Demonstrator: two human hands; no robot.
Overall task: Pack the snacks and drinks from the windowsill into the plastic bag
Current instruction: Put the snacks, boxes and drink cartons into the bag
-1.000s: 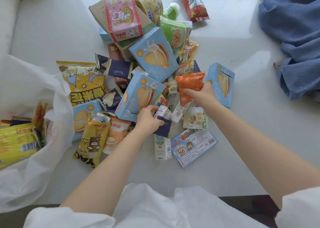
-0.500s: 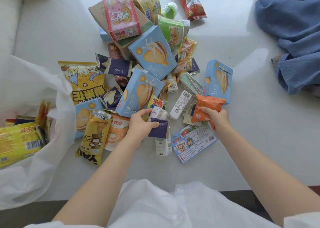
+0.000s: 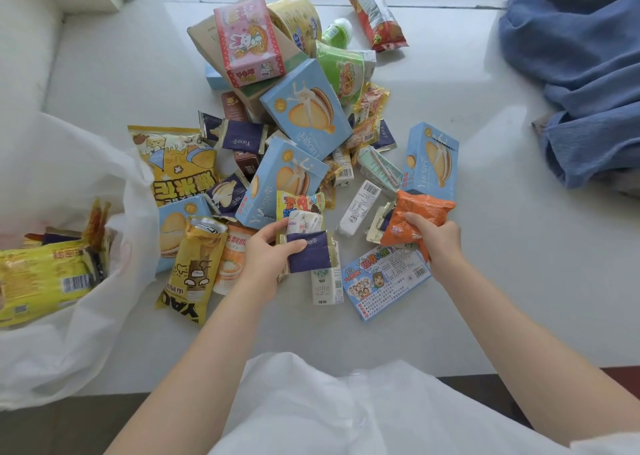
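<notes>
- A white windowsill [image 3: 485, 246] runs under a window frame along its far edge, with a heap of snacks and drinks spread from the far middle down toward the near edge
- The left hand [image 3: 266, 257] sits near the middle of the sill, thumb and fingers curled round a dark purple snack packet [image 3: 308, 252], with more small packets bunched under it
- The right hand [image 3: 433, 234] is just to the right, fingers closed on an orange snack bag [image 3: 412, 217] held slightly above a blue printed card box [image 3: 384, 281]
- A small white drink carton [image 3: 325, 286] lies between the two hands, touching the card box
- The white plastic bag [image 3: 69, 333] gapes open at the left edge of the sill, a yellow packet [image 3: 38, 278] already inside
- A yellow bag with a cartoon face [image 3: 192, 267] lies just beside the bag's mouth
- Several light blue biscuit boxes [image 3: 304, 108] lie tilted through the heap; a pink rabbit box [image 3: 247, 42] tops the far end
- A blue cloth [image 3: 581, 73] is bunched at the far right corner
</notes>
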